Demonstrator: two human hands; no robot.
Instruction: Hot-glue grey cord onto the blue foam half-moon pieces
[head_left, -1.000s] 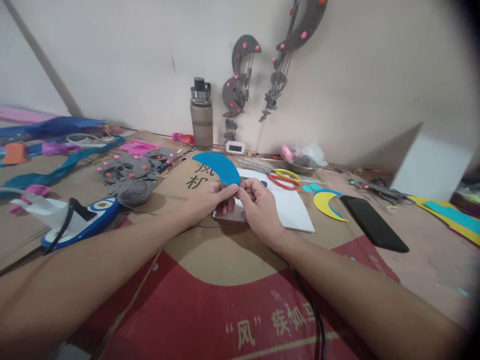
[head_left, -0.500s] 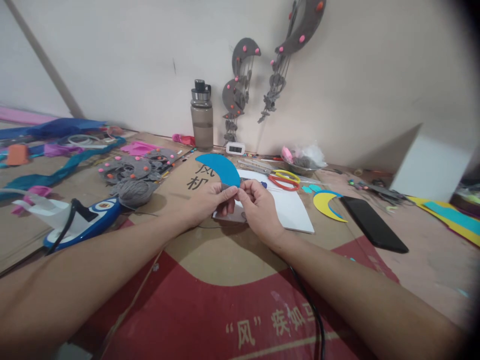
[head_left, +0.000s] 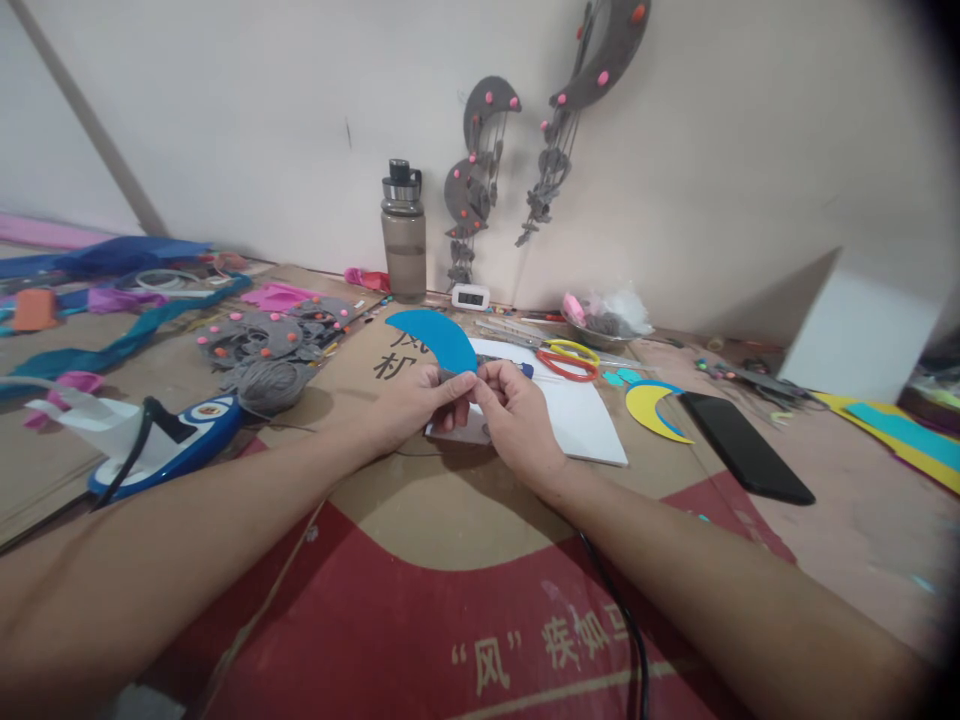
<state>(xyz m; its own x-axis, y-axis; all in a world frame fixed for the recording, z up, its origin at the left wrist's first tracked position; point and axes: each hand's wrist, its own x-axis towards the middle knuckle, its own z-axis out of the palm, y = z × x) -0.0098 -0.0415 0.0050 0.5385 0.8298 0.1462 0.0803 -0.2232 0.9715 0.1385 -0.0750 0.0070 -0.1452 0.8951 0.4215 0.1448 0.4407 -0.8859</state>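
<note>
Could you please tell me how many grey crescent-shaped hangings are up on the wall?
3: a large crescent hanging at the top, a middle crescent hanging lower left of it, and a small crescent hanging below that, right of the water bottle. More may be outside the view.

Both hands meet over the cardboard: the left hand (head_left: 411,403) and right hand (head_left: 517,420) pinch the lower tip of a blue crescent (head_left: 435,336). A white sheet (head_left: 581,420) lies under them, with scissors (head_left: 566,357) just beyond it.

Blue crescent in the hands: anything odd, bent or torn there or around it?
Nothing stands out. The blue crescent looks flat and whole, pinched at one tip by the left hand and right hand. The scissors lie flat; the bottle stands upright.
</note>
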